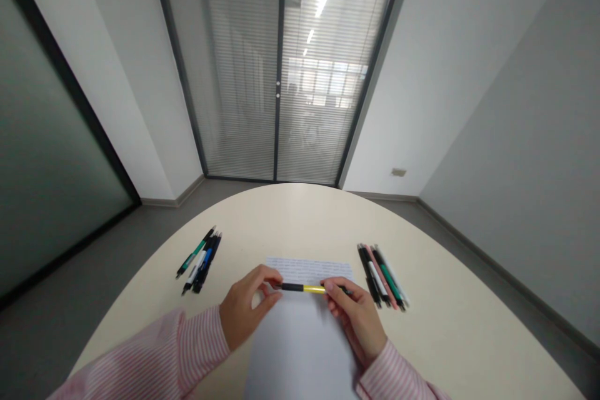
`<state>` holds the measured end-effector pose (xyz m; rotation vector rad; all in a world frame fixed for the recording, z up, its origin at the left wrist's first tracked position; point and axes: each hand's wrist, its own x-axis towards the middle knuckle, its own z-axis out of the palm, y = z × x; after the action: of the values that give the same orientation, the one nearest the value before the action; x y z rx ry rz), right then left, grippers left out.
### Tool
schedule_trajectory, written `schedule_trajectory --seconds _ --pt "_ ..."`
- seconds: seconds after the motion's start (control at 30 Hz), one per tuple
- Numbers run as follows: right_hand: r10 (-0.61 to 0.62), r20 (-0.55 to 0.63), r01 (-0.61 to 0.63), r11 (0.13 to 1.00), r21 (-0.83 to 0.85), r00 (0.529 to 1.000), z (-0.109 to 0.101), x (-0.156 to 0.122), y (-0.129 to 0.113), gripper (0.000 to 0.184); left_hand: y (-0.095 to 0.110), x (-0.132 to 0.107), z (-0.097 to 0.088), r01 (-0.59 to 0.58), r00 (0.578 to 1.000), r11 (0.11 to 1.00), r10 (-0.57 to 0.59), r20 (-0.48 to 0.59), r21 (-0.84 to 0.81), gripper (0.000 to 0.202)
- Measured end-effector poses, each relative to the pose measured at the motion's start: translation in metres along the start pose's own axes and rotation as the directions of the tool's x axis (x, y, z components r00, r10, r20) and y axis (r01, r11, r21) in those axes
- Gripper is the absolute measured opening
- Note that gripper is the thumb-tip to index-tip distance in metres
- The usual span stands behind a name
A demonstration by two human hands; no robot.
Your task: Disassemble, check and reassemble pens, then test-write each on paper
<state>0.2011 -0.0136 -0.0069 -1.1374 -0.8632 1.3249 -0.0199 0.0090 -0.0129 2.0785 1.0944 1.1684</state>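
A yellow and black pen [313, 289] is held level above a sheet of paper [300, 344]. My right hand [359, 315] pinches its right part between thumb and fingers, and a dark end shows past the fingers. At the pen's black left end is my left hand [248, 306], thumb and index finger apart on either side of the tip. Whether a left finger touches the tip is hard to tell. Lines of small print or writing cover the top of the paper; its lower part looks blank.
On the left of the round cream table [295, 219] lies a group of pens [204, 262] in green, white, blue and black. Another group of pens [382, 278], black, white, pink and green, lies to the right. Beyond stands a glass partition [281, 75] with blinds.
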Motion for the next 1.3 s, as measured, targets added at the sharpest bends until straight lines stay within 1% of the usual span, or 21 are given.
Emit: schedule_trajectory --seconds 0.07,0.13,0.17,0.2,0.3,0.4,0.47,0.53,0.63,0.67,0.73,0.8,0.87,0.93,0.97,1.0,1.03,1.07,1.1,1.2,1.3 --pt "0.001 0.0 -0.001 1.0 0.012 1.0 -0.0004 0.0002 0.0 0.03 -0.0012 0.0004 0.0002 -0.001 1.0 1.0 0.001 0.011 0.013 0.009" --pt "0.001 -0.001 -0.001 1.0 0.022 1.0 -0.0006 0.0007 0.0002 0.03 -0.0018 0.001 -0.0003 0.022 0.999 1.0 -0.022 0.037 0.009 0.015" --pt "0.002 -0.002 -0.002 1.0 0.027 1.0 -0.0006 0.001 0.0003 0.03 -0.0014 0.0014 -0.0007 0.033 0.998 0.999 -0.033 0.045 0.0 0.013" --pt "0.002 -0.003 -0.002 0.999 0.032 1.0 -0.0007 0.0015 0.0004 0.03 -0.0007 0.0017 -0.0012 0.036 0.999 0.999 -0.036 0.041 -0.014 0.011" --pt "0.007 -0.003 -0.006 0.999 0.047 1.0 -0.0009 0.0025 0.0012 0.029 0.0025 0.002 -0.0023 0.012 1.0 1.0 -0.012 -0.016 -0.017 0.021" --pt "0.009 0.008 -0.01 0.998 0.063 1.0 -0.0018 0.0022 0.0021 0.029 0.0037 0.0014 -0.0027 -0.028 0.998 0.999 0.029 -0.049 0.023 0.008" --pt "0.011 0.02 -0.013 0.997 0.076 1.0 -0.0024 0.0015 0.0024 0.029 0.0034 0.0011 -0.0026 -0.023 0.999 1.0 0.023 -0.029 0.019 0.015" --pt "0.013 0.026 -0.015 0.996 0.091 1.0 -0.0028 0.0015 0.0024 0.03 0.0036 0.0012 -0.0026 -0.004 1.0 1.0 0.004 -0.014 -0.004 0.01" --pt "0.015 0.021 -0.017 0.994 0.112 1.0 -0.003 0.0026 0.0023 0.029 0.006 0.0021 -0.0034 -0.026 0.998 0.999 0.024 -0.06 -0.025 0.024" --pt "0.016 0.02 -0.018 0.993 0.117 1.0 -0.0029 0.003 0.0022 0.029 0.0068 0.0023 -0.0039 -0.049 0.996 0.999 0.048 -0.071 -0.018 0.021" --pt "0.018 0.02 -0.02 0.992 0.123 1.0 -0.0028 0.0032 0.0023 0.028 0.0075 0.0023 -0.0043 -0.078 0.995 0.997 0.079 -0.066 0.012 0.007" --pt "0.02 0.022 -0.022 0.991 0.128 1.0 -0.0026 0.0027 0.0024 0.028 0.0061 0.0016 -0.0038 -0.04 0.999 0.999 0.04 -0.034 0.008 0.012" --pt "0.021 0.021 -0.023 0.991 0.135 1.0 -0.0023 0.0018 0.0026 0.028 0.0036 0.0006 -0.0024 0.028 0.999 0.998 -0.029 -0.024 -0.057 0.012" --pt "0.022 0.018 -0.024 0.99 0.141 1.0 -0.0024 0.0011 0.0029 0.028 0.0018 0.0003 -0.0011 0.042 0.998 0.991 -0.047 -0.039 -0.125 0.031" --pt "0.023 0.018 -0.025 0.989 0.144 1.0 -0.0025 0.001 0.0031 0.028 0.0017 0.0006 -0.001 0.026 0.998 0.991 -0.033 -0.049 -0.132 0.036" --pt "0.023 0.019 -0.026 0.989 0.146 1.0 -0.0028 0.0011 0.0032 0.028 0.0022 0.0013 -0.0013 -0.001 0.998 0.993 -0.006 -0.057 -0.12 0.032" --pt "0.023 0.023 -0.026 0.989 0.148 0.999 -0.0031 0.0013 0.0032 0.027 0.0032 0.0021 -0.002 -0.027 0.998 0.996 0.022 -0.055 -0.09 0.022" --pt "0.023 0.029 -0.027 0.989 0.148 0.999 -0.0034 0.0014 0.0031 0.027 0.0044 0.003 -0.003 -0.046 0.998 0.998 0.043 -0.047 -0.053 0.011" --pt "0.023 0.039 -0.029 0.989 0.148 0.999 -0.0036 0.0014 0.003 0.026 0.0057 0.0037 -0.0039 -0.057 0.998 0.998 0.056 -0.035 -0.022 0.007" --pt "0.021 0.088 -0.034 0.988 0.151 0.996 -0.0022 -0.0001 0.0022 0.028 0.008 0.0038 -0.005 -0.051 0.999 0.999 0.051 0.002 0.011 0.015" --pt "0.025 0.176 -0.049 0.99 0.135 0.984 0.0029 -0.0044 0.0014 0.031 0.0064 0.0009 -0.0023 -0.063 0.997 0.998 0.063 0.037 -0.001 0.019"
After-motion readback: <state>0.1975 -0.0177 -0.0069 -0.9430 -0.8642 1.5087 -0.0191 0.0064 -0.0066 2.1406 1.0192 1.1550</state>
